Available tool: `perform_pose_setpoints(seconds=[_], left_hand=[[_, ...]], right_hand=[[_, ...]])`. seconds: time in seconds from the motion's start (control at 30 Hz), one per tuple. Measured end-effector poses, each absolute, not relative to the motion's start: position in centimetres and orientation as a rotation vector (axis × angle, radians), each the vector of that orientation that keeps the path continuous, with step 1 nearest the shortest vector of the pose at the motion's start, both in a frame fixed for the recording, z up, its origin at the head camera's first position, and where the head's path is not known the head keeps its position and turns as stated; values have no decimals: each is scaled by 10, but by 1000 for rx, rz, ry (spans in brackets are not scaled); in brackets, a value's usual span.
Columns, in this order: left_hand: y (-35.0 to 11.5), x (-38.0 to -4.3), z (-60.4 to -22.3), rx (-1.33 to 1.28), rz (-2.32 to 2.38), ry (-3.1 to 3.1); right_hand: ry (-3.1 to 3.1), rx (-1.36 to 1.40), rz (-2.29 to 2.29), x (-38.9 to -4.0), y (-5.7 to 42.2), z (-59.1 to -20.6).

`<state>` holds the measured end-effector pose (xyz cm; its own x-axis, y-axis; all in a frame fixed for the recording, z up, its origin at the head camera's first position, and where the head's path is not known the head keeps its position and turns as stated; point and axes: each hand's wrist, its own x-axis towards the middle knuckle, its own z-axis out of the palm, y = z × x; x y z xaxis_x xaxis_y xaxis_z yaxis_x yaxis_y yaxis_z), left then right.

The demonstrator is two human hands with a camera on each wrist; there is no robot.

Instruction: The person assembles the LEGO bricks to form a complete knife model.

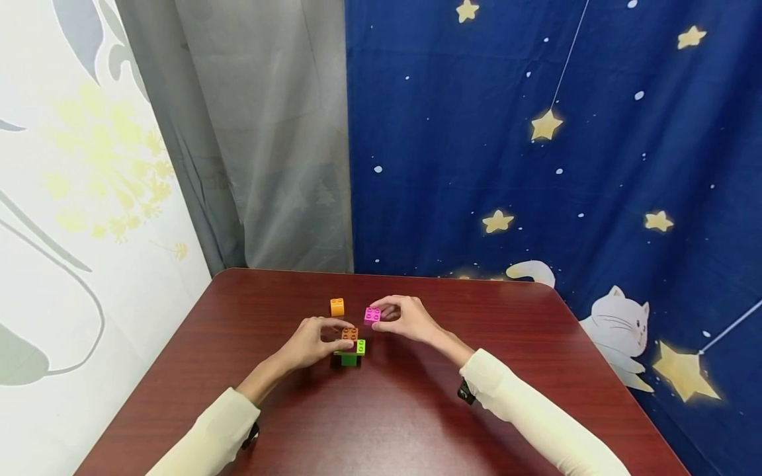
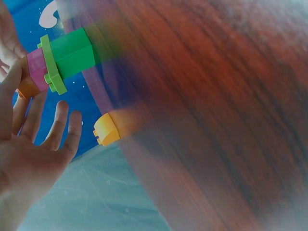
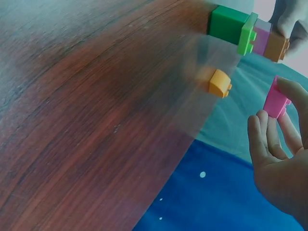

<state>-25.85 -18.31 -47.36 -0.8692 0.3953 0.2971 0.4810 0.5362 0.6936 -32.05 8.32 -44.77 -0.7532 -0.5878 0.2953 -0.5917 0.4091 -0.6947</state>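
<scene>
Red-brown tabletop [image 1: 381, 423]: block stack [image 2: 55, 67] upright, long axis vertical, studs up. Left fingers [image 2: 34, 118] pinch its top orange brick [image 1: 350, 334]; right fingers [image 3: 289, 132] pinch pink brick [image 3: 276, 101], studs up.

- A reddish-brown tabletop [image 1: 387, 423] with dark wood grain and rounded far corners.
- A grey curtain [image 1: 280, 132] hanging in folds behind the tabletop's far left part.
- Beside it, a dark blue curtain [image 1: 428, 152] printed with yellow stars [image 1: 546, 125], white dots and a white cat [image 1: 619, 320], a larger star near the cat.
- At the left, a white panel [image 1: 36, 277] with a pale yellow flower [image 1: 101, 152] and grey-green leaf shapes.
</scene>
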Motion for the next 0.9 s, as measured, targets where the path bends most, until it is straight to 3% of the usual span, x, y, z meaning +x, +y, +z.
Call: perform_pose_setpoints(seconds=[0.9], left_hand=[[-185, -262, -476, -740, -1216, -2698]], right_hand=[[-2588, 1266, 1347, -298, 54, -438]])
